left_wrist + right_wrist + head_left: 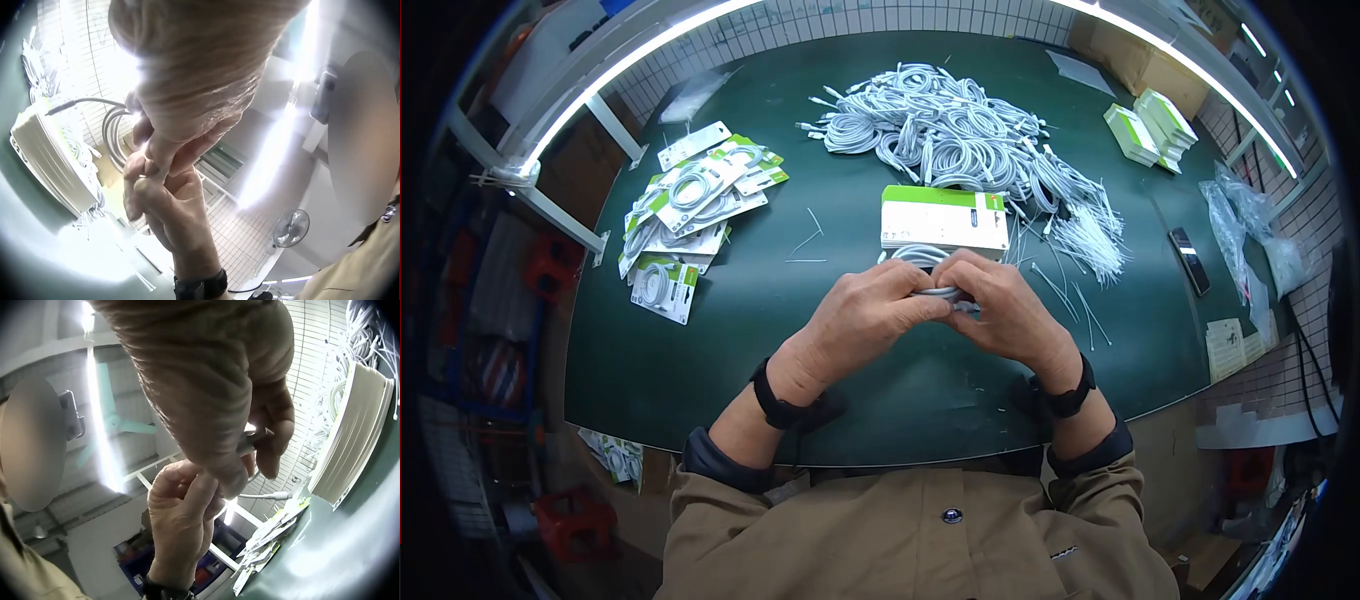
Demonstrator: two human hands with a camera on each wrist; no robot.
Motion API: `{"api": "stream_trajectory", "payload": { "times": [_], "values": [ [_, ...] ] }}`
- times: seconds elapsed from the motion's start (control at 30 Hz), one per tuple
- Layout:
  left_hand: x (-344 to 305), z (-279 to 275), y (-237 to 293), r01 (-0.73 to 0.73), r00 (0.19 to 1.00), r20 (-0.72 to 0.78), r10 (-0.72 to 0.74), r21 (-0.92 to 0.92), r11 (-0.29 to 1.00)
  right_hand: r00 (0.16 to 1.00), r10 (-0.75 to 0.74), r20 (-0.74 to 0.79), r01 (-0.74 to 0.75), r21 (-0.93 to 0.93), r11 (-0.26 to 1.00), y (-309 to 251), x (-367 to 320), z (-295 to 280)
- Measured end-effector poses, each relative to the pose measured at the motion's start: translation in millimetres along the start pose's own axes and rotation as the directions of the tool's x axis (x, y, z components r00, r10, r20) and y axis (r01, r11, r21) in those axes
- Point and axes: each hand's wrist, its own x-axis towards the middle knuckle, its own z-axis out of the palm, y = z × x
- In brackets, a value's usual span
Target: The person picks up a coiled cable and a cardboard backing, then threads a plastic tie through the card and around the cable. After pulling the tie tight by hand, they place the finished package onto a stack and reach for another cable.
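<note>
A coiled white cable (922, 256) is held up between both hands, just in front of a stack of white and green cards (945, 218). The left hand (862, 308) pinches the coil from the left with thumb and fingers. From the right, the right hand (1012, 312) grips the same coil, its fingertips close to the left thumb. In the left wrist view the coil's loops (114, 134) stick out beyond the fingers. A cable end with a plug (280, 495) juts from the hands in the right wrist view. What lies between the fingertips is mostly hidden.
Behind the cards spreads a large heap of coiled cables (960, 130), with a bundle of thin white ties (1092, 240) at its right. Carded cables (690, 200) are piled at the left. Green-white boxes (1152, 128) and a phone (1189, 261) are at the right.
</note>
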Motion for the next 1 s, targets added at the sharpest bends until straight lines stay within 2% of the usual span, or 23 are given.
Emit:
{"api": "stream_trajectory", "payload": {
  "times": [0.07, 0.17, 0.3, 0.47, 0.57, 0.63, 0.7, 0.73, 0.77, 0.8, 0.83, 0.87, 0.93, 1.0],
  "values": [
    [-3.5, -4.9, -1.0, -0.017, 0.998, 0.055, 0.017, 0.005, 1.000, 0.996, 0.007, 0.093, 0.000, -0.073, 0.997, 1.8, -3.5, -4.1],
    [-6.7, -7.5, -1.5, -0.048, 0.991, 0.125, 0.055, -0.055, 0.997, 0.968, 0.102, 0.228, -0.135, 0.134, 0.982, -7.1, -6.3, -15.5],
    [-9.6, -6.6, 1.4, -0.078, 0.991, 0.096, 0.091, -0.131, 0.988, 0.938, 0.100, 0.333, -0.203, 0.292, 0.935, -2.9, -10.2, -27.6],
    [-5.1, 2.9, -6.9, -0.107, 0.994, 0.014, 0.110, -0.132, 0.985, 0.990, 0.082, 0.119, -0.107, 0.223, 0.969, -4.3, -12.4, -29.3],
    [-0.8, 6.2, -16.8, -0.130, 0.991, -0.034, 0.126, -0.146, 0.981, 0.999, 0.006, -0.037, -0.001, 0.119, 0.993, -1.8, -9.9, -26.2],
    [6.1, 10.9, -22.9, -0.136, 0.990, -0.071, 0.121, -0.262, 0.955, 0.989, -0.054, -0.134, 0.060, 0.039, 0.997, 1.8, -9.8, -24.2],
    [12.1, 21.9, -33.7, -0.079, 0.993, -0.115, 0.034, -0.421, 0.904, 0.978, 0.018, -0.206, -0.022, -0.018, 1.000, 15.8, -16.8, -23.3],
    [17.9, 23.4, -40.0, -0.079, 0.987, -0.159, 0.013, -0.418, 0.905, 0.961, 0.076, -0.267, -0.058, 0.074, 0.996, 24.7, -20.1, -19.2],
    [24.5, 26.8, -46.7, -0.088, 0.967, -0.255, -0.016, -0.392, 0.916, 0.905, 0.198, -0.375, -0.130, 0.199, 0.971, 36.0, -25.1, -13.8],
    [30.6, 27.3, -52.6, 0.015, 0.958, -0.250, -0.142, -0.452, 0.892, 0.887, 0.253, -0.386, -0.157, 0.262, 0.952, 51.6, -28.7, -16.2],
    [36.3, 32.3, -62.8, 0.070, 0.935, -0.297, -0.195, -0.385, 0.920, 0.874, 0.288, -0.391, -0.166, 0.317, 0.934, 62.4, -31.6, -19.8],
    [38.7, 41.0, -73.3, 0.140, 0.932, -0.275, -0.235, -0.324, 0.936, 0.855, 0.329, -0.401, -0.182, 0.363, 0.914, 70.7, -34.5, -23.2],
    [44.3, 58.9, -93.3, 0.260, 0.925, -0.227, -0.304, -0.204, 0.944, 0.857, 0.277, -0.434, -0.146, 0.310, 0.939, 80.8, -34.9, -25.1],
    [47.2, 76.8, -108.9, 0.277, 0.951, -0.134, -0.280, -0.041, 0.960, 0.848, 0.247, -0.470, -0.125, 0.275, 0.953, 85.0, -37.4, -24.2]
  ]
}}
